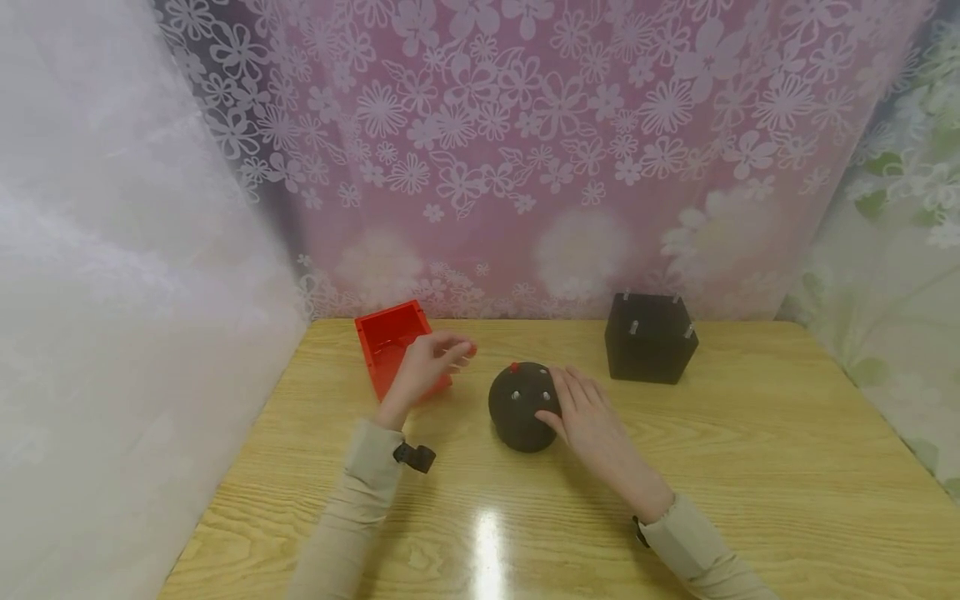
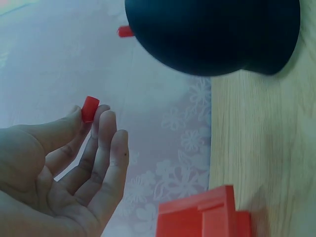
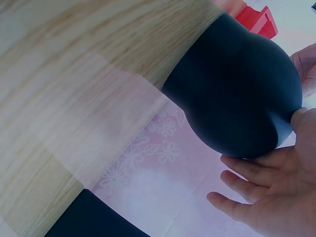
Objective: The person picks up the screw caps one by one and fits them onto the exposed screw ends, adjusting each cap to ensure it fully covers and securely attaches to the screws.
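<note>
A black ball-shaped object [image 1: 521, 425] with a narrower base stands on the table between my hands. On its top are small metallic pegs and one red piece [image 1: 514, 367]. My left hand [image 1: 429, 362] pinches a small red cylinder [image 2: 90, 109] between thumb and fingertips, left of the ball and apart from it; the other fingers are loosely bent. My right hand [image 1: 597, 429] rests against the ball's right side, thumb toward the front, fingers fairly straight. In the right wrist view, the thumb and index finger touch the ball [image 3: 237, 89] while other fingers spread away from it.
A red open box [image 1: 365, 343] lies behind my left hand, partly hidden by it. At the back right stands a black cube [image 1: 647, 360] with several clear pegs on top. A flowered pink curtain [image 1: 480, 167] hangs behind the wooden table [image 1: 765, 467].
</note>
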`<state>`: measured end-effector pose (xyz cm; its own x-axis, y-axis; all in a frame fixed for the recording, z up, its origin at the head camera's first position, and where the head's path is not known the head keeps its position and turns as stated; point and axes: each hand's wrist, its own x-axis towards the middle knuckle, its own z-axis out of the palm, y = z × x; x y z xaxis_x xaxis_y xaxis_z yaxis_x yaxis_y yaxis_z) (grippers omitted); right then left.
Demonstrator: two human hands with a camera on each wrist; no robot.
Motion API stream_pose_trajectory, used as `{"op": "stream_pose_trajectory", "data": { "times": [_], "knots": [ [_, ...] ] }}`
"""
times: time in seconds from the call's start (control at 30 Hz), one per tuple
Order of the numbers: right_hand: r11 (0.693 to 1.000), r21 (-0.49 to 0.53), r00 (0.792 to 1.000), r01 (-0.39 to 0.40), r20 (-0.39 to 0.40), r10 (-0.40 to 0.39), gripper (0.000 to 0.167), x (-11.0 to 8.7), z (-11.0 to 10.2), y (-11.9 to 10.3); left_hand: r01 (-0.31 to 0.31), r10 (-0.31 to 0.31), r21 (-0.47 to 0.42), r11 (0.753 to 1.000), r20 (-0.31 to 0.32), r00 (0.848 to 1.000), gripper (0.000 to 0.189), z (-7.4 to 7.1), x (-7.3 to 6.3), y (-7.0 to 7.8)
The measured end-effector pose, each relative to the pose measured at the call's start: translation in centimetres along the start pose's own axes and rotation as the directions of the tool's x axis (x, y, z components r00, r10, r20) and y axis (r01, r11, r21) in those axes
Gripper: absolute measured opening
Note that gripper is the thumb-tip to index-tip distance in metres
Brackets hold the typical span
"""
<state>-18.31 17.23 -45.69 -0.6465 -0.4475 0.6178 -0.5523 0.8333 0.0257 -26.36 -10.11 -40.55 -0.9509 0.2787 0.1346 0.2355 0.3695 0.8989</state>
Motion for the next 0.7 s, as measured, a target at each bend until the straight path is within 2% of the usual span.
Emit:
{"op": "stream_pose_trajectory", "data": {
  "times": [0.17,0.43,0.53,0.7],
  "knots": [
    [1.000,-0.002,1.000,0.001,-0.002,-0.001,0.083,0.0,0.1,0.0,-0.033,0.032,-0.047,0.998,-0.026,0.999,0.024,1.3,-0.1,0.3],
    [1.000,0.016,1.000,-0.010,0.000,0.010,0.082,0.0,0.2,0.1,-0.125,0.125,-0.028,0.992,-0.032,0.992,0.026,2.9,0.7,1.0],
    [1.000,0.019,1.000,-0.010,0.001,0.010,0.082,-0.1,0.3,0.1,-0.169,0.169,0.006,0.986,-0.022,0.985,0.024,3.3,1.0,1.4],
    [1.000,0.020,1.000,0.006,-0.015,-0.005,0.081,0.0,0.3,0.1,-0.219,0.222,0.114,0.969,-0.015,0.975,0.022,4.0,1.2,2.3]
  ]
}}
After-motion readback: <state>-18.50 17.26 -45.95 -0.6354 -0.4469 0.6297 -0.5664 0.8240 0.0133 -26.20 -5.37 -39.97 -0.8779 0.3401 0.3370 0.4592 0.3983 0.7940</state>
